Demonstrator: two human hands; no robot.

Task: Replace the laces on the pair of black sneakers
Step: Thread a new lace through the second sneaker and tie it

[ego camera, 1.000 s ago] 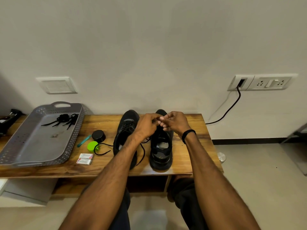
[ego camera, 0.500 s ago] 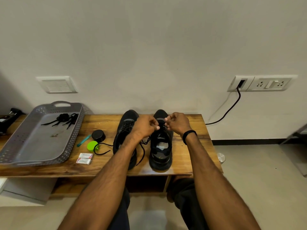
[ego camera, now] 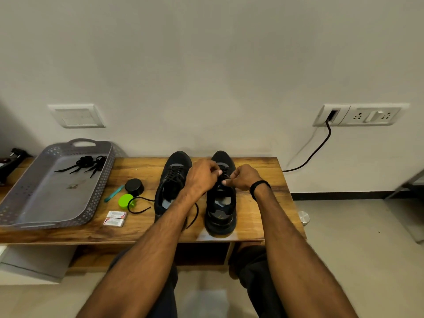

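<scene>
Right sneaker (ego camera: 220, 218) dead ahead on the wooden tabletop (ego camera: 266, 216), heel at 6 o'clock, toe at 12, long axis running straight away from the body; black knit upper, thick rubbery sole, open collar. Thin black lace (ego camera: 196, 212) trailing on the wood at its 9 o'clock side, upper run hidden behind the forearm. Left sneaker (ego camera: 177, 162) just beside, parallel, eyelets laced. Farther up the right sneaker, both hands over the eyelets: left hand (ego camera: 202, 177) reaching across from 9 o'clock, right hand (ego camera: 242, 181) on the shoe's own side and nearer, fingertips of each curled and apparently pinching the lace. Next pull probably outward, toward 3 and 9. Beyond, at 10 o'clock, perforated grey tray (ego camera: 13, 214) with tangled old laces (ego camera: 88, 164).
</scene>
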